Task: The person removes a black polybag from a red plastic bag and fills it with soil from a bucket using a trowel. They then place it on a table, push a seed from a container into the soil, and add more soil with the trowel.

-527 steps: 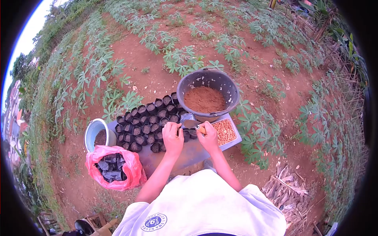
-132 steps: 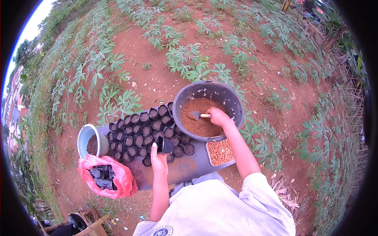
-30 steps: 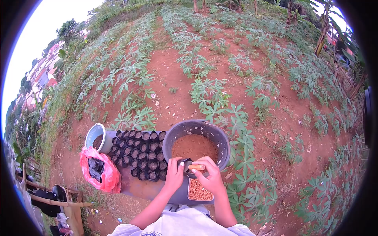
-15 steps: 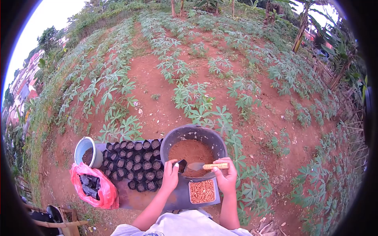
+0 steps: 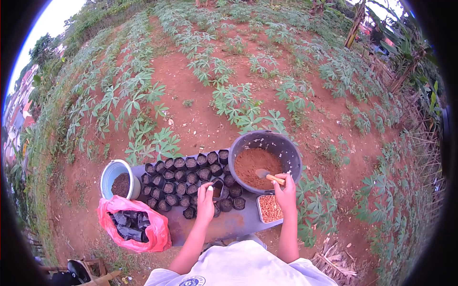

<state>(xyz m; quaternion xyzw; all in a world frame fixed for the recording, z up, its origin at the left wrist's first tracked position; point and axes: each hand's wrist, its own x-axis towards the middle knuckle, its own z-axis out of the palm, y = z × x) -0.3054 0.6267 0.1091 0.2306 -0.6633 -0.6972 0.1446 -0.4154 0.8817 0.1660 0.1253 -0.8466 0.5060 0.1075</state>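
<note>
My left hand (image 5: 205,200) pinches the rim of a black seedling bag (image 5: 217,189) with some soil inside, held over the filled bags. Around a wooden handle, my right hand (image 5: 285,191) grips a trowel (image 5: 271,176), its metal blade resting on the reddish soil (image 5: 251,164) inside a large dark basin (image 5: 295,164). Several black bags filled with soil (image 5: 180,176) stand in close rows on the table, left of the basin. Below the basin, near my right wrist, a square tub of tan seeds (image 5: 270,209) sits at the table's edge.
A pale blue bucket (image 5: 135,187) with dark soil stands at the table's left end. A pink plastic bag (image 5: 160,231) full of black bags lies before it. Leafy crop rows (image 5: 236,102) grow in red earth beyond the table (image 5: 191,231).
The view has swung, shifting the table's contents. My left hand has carried the seedling bag away from the basin to above the filled bags. My right hand keeps the trowel at the basin.
</note>
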